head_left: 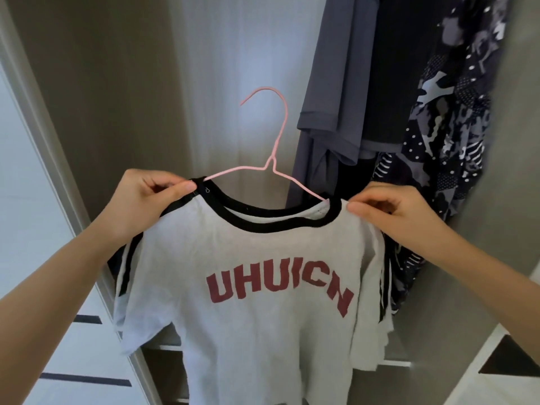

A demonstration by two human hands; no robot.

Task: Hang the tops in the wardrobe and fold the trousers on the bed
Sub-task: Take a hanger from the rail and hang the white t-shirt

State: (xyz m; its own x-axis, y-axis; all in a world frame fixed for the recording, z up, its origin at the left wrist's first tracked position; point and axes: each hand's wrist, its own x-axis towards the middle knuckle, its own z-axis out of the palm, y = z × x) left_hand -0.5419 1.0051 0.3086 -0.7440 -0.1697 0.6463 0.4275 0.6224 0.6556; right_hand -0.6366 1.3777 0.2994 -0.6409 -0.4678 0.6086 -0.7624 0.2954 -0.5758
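On 1 hngr (273, 164): 1 tee (248, 258)

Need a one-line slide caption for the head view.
Left hand and right hand pinch a white T-shirt on a pink hanger before hung dark tops.

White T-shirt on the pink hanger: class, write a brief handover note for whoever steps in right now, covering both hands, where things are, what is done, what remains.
Left hand pinches the white T-shirt at one shoulder by the collar; right hand pinches the other shoulder.
Pink hanger sits inside the neck, hook free.
Done: a grey top and a patterned garment hang in the wardrobe.
Left: hook the hanger up; the rail, trousers and bed are out of view.
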